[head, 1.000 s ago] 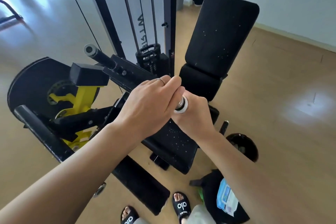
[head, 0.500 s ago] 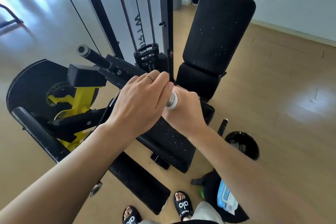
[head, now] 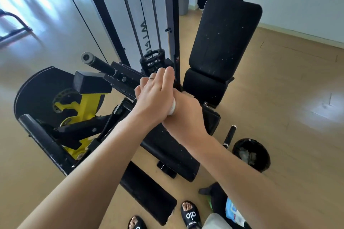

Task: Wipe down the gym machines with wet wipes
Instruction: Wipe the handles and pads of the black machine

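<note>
1. The left hand [head: 154,96] lay over the right hand [head: 186,115], and the left fingers [head: 167,76] were held close together, reaching forward and bent a little at the tips.
2. A ring [head: 150,78] sat on one left finger.
3. I could not tell if the left fingers gripped anything.
4. The right fingers were hidden under the left hand, so I could not tell how they lay.
5. A small white round thing [head: 172,108] peeked out between the two hands.
6. Both hands were over the black gym machine [head: 167,150], in front of its tall back pad [head: 223,37].
7. The pack of wet wipes [head: 233,212] lay in a black bag [head: 217,199] on the floor, by the person's sandals [head: 190,215].
8. A black bin [head: 251,154] stood on the floor just right of the machine.
</note>
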The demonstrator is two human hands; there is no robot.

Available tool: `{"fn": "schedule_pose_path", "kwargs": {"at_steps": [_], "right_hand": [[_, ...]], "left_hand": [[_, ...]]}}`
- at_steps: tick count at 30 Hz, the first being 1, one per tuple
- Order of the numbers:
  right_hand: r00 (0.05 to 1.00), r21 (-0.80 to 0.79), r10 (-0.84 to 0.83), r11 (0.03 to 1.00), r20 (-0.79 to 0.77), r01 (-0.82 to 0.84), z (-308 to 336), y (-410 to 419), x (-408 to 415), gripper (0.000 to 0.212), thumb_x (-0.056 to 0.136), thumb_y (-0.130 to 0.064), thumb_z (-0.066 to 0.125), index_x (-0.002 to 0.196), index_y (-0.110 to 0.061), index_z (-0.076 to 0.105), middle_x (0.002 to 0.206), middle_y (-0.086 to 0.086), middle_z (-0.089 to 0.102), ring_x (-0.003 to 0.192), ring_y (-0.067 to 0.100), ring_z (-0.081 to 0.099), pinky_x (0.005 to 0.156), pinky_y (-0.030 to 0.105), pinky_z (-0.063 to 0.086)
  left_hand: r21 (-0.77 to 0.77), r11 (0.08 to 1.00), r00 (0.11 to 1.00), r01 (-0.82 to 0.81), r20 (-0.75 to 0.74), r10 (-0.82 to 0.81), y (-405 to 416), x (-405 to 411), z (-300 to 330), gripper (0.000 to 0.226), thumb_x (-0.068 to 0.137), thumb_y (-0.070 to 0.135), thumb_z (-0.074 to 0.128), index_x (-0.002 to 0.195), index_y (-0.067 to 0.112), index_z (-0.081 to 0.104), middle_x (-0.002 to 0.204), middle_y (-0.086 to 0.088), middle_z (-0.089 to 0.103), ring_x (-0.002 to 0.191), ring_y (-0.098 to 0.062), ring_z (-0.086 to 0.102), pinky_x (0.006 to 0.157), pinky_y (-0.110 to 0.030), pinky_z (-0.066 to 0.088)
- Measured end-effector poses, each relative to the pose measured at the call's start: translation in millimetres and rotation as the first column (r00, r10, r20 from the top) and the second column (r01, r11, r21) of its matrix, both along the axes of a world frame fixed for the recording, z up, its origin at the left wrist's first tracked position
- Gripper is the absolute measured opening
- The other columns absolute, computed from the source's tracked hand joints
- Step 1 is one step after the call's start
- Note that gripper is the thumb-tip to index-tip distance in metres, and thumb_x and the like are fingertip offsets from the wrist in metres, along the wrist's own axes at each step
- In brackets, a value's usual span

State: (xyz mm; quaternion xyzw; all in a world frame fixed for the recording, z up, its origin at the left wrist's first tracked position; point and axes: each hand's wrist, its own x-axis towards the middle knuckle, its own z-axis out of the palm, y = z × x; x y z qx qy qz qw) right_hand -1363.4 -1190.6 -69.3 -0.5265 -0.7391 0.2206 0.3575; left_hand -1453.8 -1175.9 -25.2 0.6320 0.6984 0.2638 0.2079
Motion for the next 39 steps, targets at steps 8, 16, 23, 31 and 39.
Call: {"fn": "schedule_pose_path", "kwargs": {"at_steps": [8, 16, 23, 31, 39], "right_hand": [[0.982, -0.191, 0.185, 0.966, 0.033, -0.175, -44, 21, 47, 0.025, 0.084, -0.022, 0.074, 0.074, -0.006, 0.057, 0.065, 0.004, 0.062, 0.061, 0.022, 0.06, 0.062, 0.046, 0.053], [0.968, 0.252, -0.096, 0.967, 0.232, 0.035, -102, -33, 62, 0.054, 0.094, -0.011, 0.072, 0.141, 0.004, 0.048, 0.132, 0.013, 0.055, 0.125, 0.023, 0.053, 0.111, 0.031, 0.046], [0.736, 0.233, -0.033, 0.957, 0.676, -0.171, -123, -55, 121, 0.07, 0.1, -0.018, 0.053, 0.16, 0.001, 0.021, 0.168, 0.019, 0.018, 0.157, 0.032, 0.013, 0.124, 0.051, 0.027], [0.772, 0.183, -0.082, 0.982, 0.63, -0.045, -105, -24, 112, 0.099, 0.098, -0.074, 0.031, 0.16, 0.003, 0.02, 0.169, 0.02, 0.013, 0.158, 0.032, 0.006, 0.127, 0.049, 0.018], [0.74, 0.19, -0.113, 0.981, 0.663, -0.02, -112, -37, 99, 0.099, 0.101, -0.074, 0.026, 0.159, 0.007, 0.018, 0.168, 0.025, 0.013, 0.158, 0.035, 0.008, 0.126, 0.05, 0.021]], "left_hand": [[0.042, 0.996, 0.993, 0.073, 0.086, -0.076, -11, 5, 1, 0.047, 0.099, 0.04, 0.014, 0.103, 0.022, 0.057, 0.107, 0.002, 0.059, 0.113, -0.017, 0.041, 0.096, -0.029, 0.022], [0.055, 0.994, 0.993, 0.095, 0.07, -0.099, -14, 5, -3, 0.045, 0.094, 0.034, 0.015, 0.101, 0.025, 0.059, 0.106, 0.007, 0.059, 0.104, -0.007, 0.033, 0.095, -0.015, 0.02], [0.065, 0.996, 0.99, 0.068, 0.119, -0.075, -14, 8, 0, 0.049, 0.095, 0.04, 0.014, 0.099, 0.029, 0.062, 0.104, 0.01, 0.06, 0.109, -0.008, 0.037, 0.104, -0.033, 0.027], [0.113, 0.99, 0.996, 0.079, 0.024, -0.083, -16, 12, 9, 0.039, 0.107, 0.035, 0.027, 0.1, 0.016, 0.06, 0.097, 0.003, 0.062, 0.099, -0.012, 0.043, 0.093, -0.036, 0.036], [0.042, 0.998, 0.997, 0.045, 0.06, -0.048, -5, 35, 22, 0.055, 0.104, 0.047, 0.03, 0.084, 0.008, 0.065, 0.079, -0.008, 0.066, 0.073, -0.022, 0.059, 0.064, -0.034, 0.047]]}}
